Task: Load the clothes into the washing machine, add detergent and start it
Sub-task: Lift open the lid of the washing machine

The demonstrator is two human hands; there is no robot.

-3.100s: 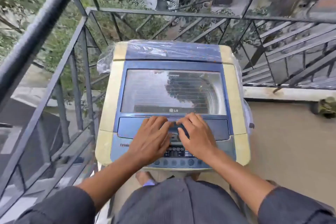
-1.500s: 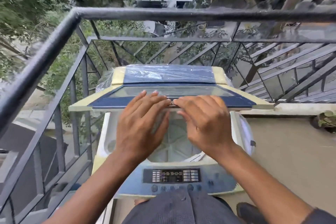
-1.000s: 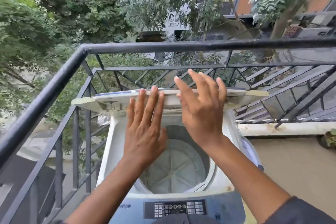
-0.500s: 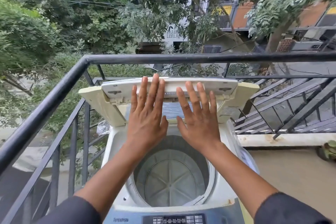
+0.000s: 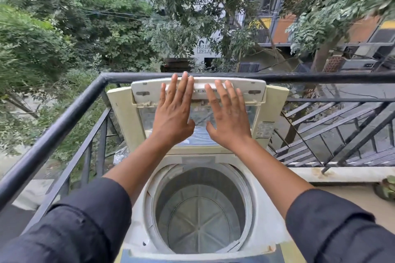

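A cream top-loading washing machine (image 5: pixel 265 215) stands on a balcony directly below me. Its folding lid (image 5: pixel 275 104) is raised almost upright against the back railing. The steel drum (image 5: pixel 198 215) lies open and holds nothing. My left hand (image 5: pixel 174 113) and my right hand (image 5: pixel 227 115) press flat against the lid's underside, fingers spread, side by side. No clothes and no detergent are in view.
A black metal railing (image 5: pixel 70 111) runs along the left and behind the machine (image 5: pixel 320 74). The balcony floor (image 5: pixel 346 196) stretches to the right, with a small potted plant (image 5: pixel 386 188) at its edge. Trees and buildings lie beyond.
Both hands lifted the lid from closed, through level, to nearly upright against the railing. The drum came into view and my head tilted upward.
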